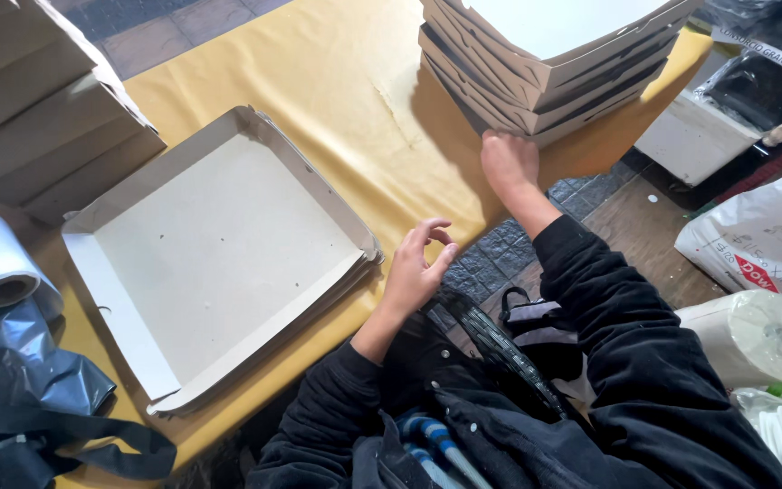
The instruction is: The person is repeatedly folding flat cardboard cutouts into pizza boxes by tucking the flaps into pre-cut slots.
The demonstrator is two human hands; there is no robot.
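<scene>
The right hand [509,163] presses its curled fingers against the bottom of a stack of folded cardboard boxes [549,68] at the far edge of the yellow-covered table [355,91] — whether it grips anything, I cannot tell. The left hand [416,267] hovers at the table's near edge, fingers loosely curled and empty — just beside an open flat box [219,244].

A tan box stack [549,63] stands far right on the yellow table; an open tan tray [219,244] lies left; more boxes [38,109] far left. A white bag [762,244] with a red mark lies right.
</scene>
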